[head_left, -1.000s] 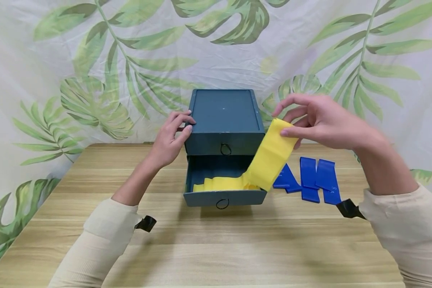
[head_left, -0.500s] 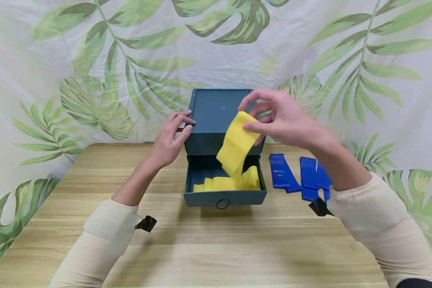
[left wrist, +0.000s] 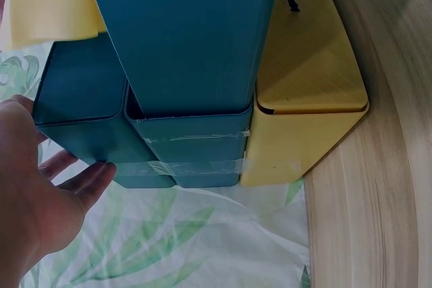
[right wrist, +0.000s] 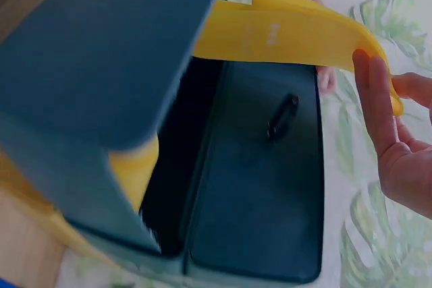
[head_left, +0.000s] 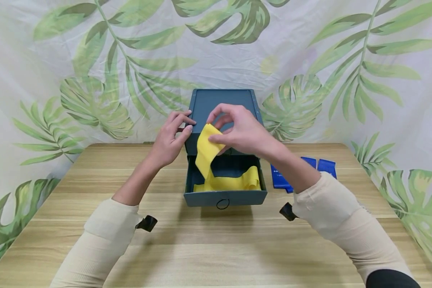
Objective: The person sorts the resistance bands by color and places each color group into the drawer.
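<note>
In the head view, my right hand (head_left: 243, 130) pinches the upper end of a yellow resistance band (head_left: 206, 150) between thumb and fingers. The band hangs down into the pulled-out drawer (head_left: 209, 198) of a dark blue cabinet (head_left: 225, 104). More yellow band (head_left: 234, 184) lies folded along the drawer's front; whether it is all one piece I cannot tell. My left hand (head_left: 169, 138) rests on the cabinet's upper left edge, fingertips on top. In the right wrist view, small pale marks show on the stretched-out band (right wrist: 283, 35).
Blue resistance bands, one (head_left: 281, 182) printed with dots and a word, lie on the wooden table (head_left: 216, 248) right of the cabinet, partly behind my right forearm. A yellow section (left wrist: 310, 65) sits beneath the open drawer. Behind hangs a leaf-patterned cloth (head_left: 223, 60).
My right hand has moved left from beyond the cabinet's right side, carrying the band's end over to the drawer's left part. My left hand and the drawer have stayed put.
</note>
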Tool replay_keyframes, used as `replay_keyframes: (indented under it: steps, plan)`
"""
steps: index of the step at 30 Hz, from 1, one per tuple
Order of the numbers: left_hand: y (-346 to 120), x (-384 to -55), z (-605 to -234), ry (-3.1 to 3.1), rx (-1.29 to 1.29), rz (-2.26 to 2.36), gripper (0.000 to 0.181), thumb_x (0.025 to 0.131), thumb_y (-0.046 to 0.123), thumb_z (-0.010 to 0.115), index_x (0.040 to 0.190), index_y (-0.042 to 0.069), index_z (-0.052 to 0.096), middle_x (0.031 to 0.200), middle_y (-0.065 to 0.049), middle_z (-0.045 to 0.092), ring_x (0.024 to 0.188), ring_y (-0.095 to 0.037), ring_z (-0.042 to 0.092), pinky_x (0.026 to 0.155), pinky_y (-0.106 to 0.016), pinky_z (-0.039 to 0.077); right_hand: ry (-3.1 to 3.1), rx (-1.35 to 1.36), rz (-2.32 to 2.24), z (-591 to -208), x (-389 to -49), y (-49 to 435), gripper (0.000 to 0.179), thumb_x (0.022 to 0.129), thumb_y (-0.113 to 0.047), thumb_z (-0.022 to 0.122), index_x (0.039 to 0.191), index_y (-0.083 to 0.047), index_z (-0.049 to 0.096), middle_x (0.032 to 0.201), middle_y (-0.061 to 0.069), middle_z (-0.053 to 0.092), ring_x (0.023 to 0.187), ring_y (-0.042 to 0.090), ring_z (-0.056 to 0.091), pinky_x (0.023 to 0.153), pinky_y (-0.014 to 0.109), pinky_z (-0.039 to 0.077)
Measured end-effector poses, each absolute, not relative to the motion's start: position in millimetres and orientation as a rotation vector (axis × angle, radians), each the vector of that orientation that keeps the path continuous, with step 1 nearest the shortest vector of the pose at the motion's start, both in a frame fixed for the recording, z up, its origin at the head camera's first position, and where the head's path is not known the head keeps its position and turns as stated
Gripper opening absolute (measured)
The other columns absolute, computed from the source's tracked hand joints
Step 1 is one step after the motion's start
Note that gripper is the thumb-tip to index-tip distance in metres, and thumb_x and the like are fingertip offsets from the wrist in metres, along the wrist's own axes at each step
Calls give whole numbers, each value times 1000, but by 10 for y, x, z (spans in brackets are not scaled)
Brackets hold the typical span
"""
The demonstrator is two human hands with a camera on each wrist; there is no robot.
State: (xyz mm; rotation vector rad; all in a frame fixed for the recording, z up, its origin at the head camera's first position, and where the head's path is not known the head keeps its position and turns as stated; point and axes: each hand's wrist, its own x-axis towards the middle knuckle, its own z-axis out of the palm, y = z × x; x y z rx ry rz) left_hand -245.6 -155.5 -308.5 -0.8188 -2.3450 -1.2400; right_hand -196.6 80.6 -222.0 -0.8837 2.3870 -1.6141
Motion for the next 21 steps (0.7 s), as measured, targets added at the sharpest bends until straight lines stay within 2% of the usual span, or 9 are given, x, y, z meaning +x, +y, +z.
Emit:
replay_keyframes:
  steps: [5,14,21]
  plan:
    - [-1545,-2455,-3076,-2356,-820,-1236,25,109,15,48,118,-4,63,148,-20,45,137,-35,47,104,-53,49,2406,-845,-1609,-2344,-1917,707,26,91,6,72,114,2,59,97,19,65,77,31,75,66,40,63]
    - [-1551,-2445,-3078,-2352,-807,-1221,25,109,14,48,118,-4,63,150,-20,45,135,-35,48,104,-53,48,2735,-807,-1262,-2699,-1786,832,23,90,-2,75,108,-4,60,93,10,66,74,18,71,70,28,61]
    - [-1549,-2457,-3090,-2356,-810,-1221,26,109,14,47,118,-4,63,150,-20,44,136,-35,47,104,-53,48,2787,-846,-1214,-2811,-1691,986,32,94,-2,74,123,-5,59,92,10,64,66,15,71,66,27,60]
